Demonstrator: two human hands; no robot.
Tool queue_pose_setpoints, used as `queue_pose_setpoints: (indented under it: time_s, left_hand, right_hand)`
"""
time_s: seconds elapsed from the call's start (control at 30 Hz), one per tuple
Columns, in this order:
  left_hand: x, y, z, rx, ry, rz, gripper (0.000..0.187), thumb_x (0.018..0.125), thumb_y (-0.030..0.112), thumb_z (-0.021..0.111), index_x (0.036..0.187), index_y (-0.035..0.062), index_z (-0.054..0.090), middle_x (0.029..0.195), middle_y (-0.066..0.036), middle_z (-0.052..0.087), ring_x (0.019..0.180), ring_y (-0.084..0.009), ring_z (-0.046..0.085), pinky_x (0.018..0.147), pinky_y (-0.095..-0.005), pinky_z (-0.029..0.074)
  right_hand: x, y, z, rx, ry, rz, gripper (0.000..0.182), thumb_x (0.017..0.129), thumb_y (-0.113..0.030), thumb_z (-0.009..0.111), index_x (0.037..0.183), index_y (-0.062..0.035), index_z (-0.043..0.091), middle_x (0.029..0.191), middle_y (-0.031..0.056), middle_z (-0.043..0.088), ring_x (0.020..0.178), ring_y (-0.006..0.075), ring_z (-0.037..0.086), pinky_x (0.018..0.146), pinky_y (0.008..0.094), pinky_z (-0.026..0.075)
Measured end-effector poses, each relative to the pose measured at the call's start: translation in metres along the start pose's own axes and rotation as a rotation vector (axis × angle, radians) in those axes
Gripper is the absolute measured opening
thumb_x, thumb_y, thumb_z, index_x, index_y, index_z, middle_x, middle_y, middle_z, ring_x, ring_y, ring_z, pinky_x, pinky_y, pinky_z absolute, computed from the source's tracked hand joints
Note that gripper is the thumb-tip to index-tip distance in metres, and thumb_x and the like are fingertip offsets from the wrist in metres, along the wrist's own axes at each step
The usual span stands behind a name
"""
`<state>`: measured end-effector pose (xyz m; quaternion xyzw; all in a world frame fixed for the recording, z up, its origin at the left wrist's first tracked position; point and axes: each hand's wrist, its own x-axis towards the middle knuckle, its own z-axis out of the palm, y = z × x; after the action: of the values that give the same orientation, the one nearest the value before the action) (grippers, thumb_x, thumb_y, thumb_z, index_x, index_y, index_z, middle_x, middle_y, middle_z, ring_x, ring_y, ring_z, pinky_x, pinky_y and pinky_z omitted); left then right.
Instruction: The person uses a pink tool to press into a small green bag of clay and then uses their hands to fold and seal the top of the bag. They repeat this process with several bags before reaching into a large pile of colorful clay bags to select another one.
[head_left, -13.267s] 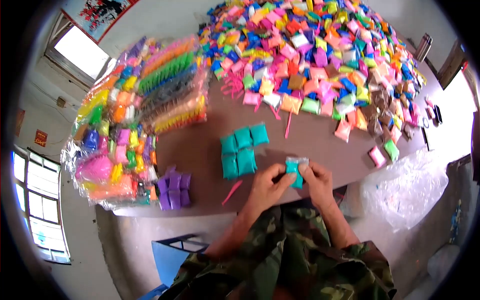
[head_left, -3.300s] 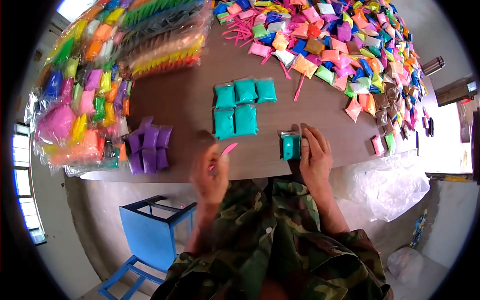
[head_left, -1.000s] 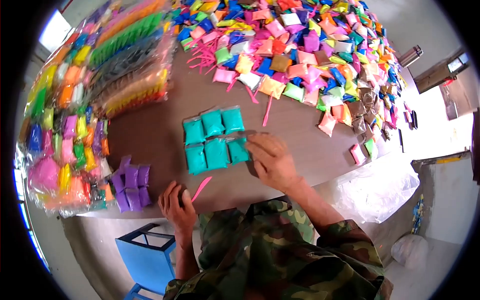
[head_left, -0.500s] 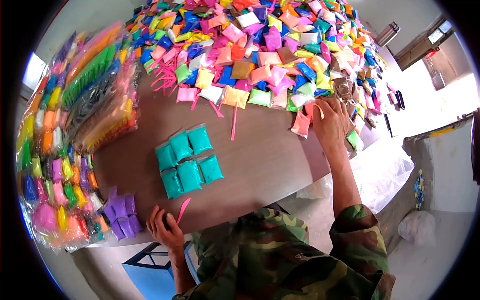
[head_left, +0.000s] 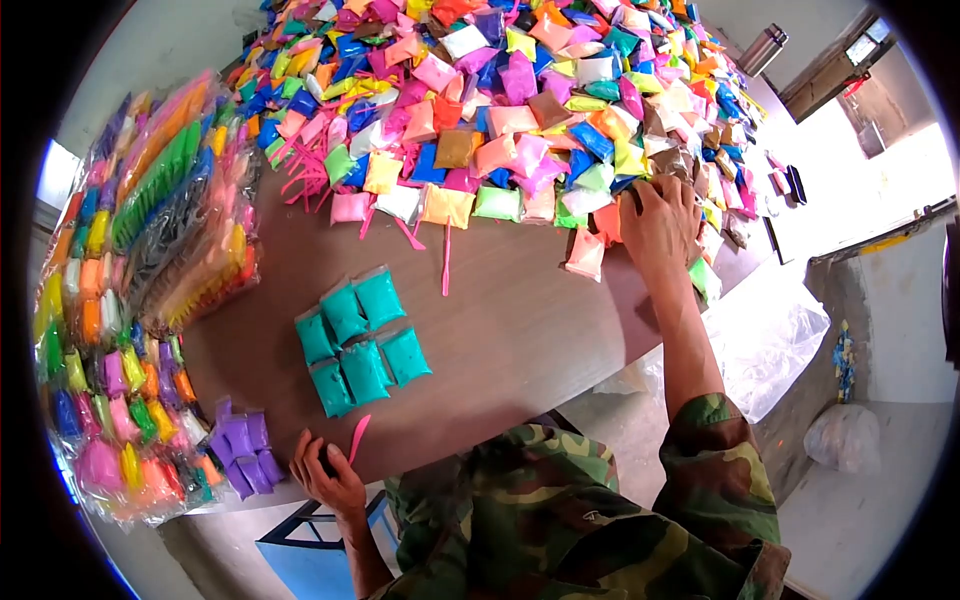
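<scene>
My right hand [head_left: 660,228] reaches to the near right edge of a big heap of coloured packets [head_left: 515,120]. Its bent fingers are apart over the packets beside a brown packet [head_left: 672,163], and the fingertips are partly hidden. Just left of it lies a salmon packet [head_left: 585,254]. At the table's front edge rests my left hand [head_left: 328,478], its fingers loosely curled and apart, with nothing seen in them. A pink plastic knife-like tool [head_left: 360,437] lies right beside those fingers. Several teal packets [head_left: 365,370] sit in two rows on the brown table [head_left: 500,320].
Purple packets [head_left: 243,445] lie at the front left corner. Clear bags of coloured packets and sticks [head_left: 150,260] fill the left side. Loose pink tools [head_left: 305,165] stick out of the heap. A metal flask [head_left: 763,50] stands at the far right, and clear plastic sheeting [head_left: 765,345] hangs below.
The view has shifted, so the table's contents appear slightly farther left. My right hand has moved a little deeper into the heap with its fingers more spread. My left hand stays by the pink tool.
</scene>
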<state>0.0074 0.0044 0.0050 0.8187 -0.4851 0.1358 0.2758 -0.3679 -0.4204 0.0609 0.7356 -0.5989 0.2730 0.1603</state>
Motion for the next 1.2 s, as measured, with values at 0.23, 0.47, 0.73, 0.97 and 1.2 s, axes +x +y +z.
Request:
queue_pose_setpoints:
  time_s: [0.23, 0.47, 0.73, 0.97, 1.2]
  left_hand:
    - [0.0, 0.0, 0.0, -0.005, -0.004, 0.0, 0.019, 0.101, 0.013, 0.063, 0.111, -0.0032, 0.068, 0.13, -0.021, 0.07, 0.114, -0.0429, 0.064, 0.099, -0.0513, 0.05]
    - [0.0, 0.0, -0.001, -0.021, -0.001, 0.005, 0.017, 0.101, 0.009, 0.064, 0.112, -0.0036, 0.067, 0.13, -0.022, 0.069, 0.115, -0.0436, 0.063, 0.1, -0.052, 0.048]
    - [-0.001, -0.001, -0.002, -0.024, -0.001, -0.001, 0.017, 0.099, 0.009, 0.065, 0.111, -0.0031, 0.068, 0.13, -0.021, 0.069, 0.114, -0.0435, 0.063, 0.099, -0.0515, 0.048]
    - [-0.001, 0.002, -0.004, -0.02, 0.004, -0.017, 0.018, 0.1, 0.012, 0.066, 0.111, -0.0012, 0.069, 0.13, -0.021, 0.07, 0.114, -0.0434, 0.063, 0.099, -0.051, 0.049]
    - [-0.001, 0.0, -0.004, -0.054, 0.005, -0.051, 0.021, 0.097, 0.016, 0.068, 0.112, 0.0018, 0.07, 0.129, -0.019, 0.07, 0.117, -0.0423, 0.063, 0.103, -0.0524, 0.048]
  right_hand:
    - [0.018, -0.001, 0.006, -0.09, -0.174, 0.089, 0.029, 0.086, -0.033, 0.079, 0.103, -0.0099, 0.083, 0.116, 0.0121, 0.07, 0.119, 0.0332, 0.059, 0.097, 0.05, 0.045]
    - [0.025, 0.007, 0.024, -0.069, -0.155, 0.07, 0.025, 0.082, -0.03, 0.081, 0.095, -0.0094, 0.084, 0.115, 0.012, 0.071, 0.119, 0.034, 0.061, 0.101, 0.0501, 0.046]
    - [0.043, 0.0, -0.001, 0.092, -0.022, 0.019, 0.019, 0.089, -0.027, 0.073, 0.094, -0.0138, 0.085, 0.11, 0.0072, 0.075, 0.114, 0.0325, 0.064, 0.098, 0.0497, 0.045]
    - [0.075, 0.026, -0.01, 0.584, -0.191, 0.343, 0.032, 0.088, -0.035, 0.075, 0.106, -0.0096, 0.084, 0.091, 0.0098, 0.078, 0.081, 0.0247, 0.074, 0.077, 0.0389, 0.056]
    - [0.068, 0.012, -0.025, 1.096, -0.119, 0.651, 0.033, 0.101, -0.032, 0.073, 0.109, -0.0013, 0.08, 0.081, 0.0007, 0.07, 0.074, 0.0115, 0.065, 0.067, 0.0268, 0.051]
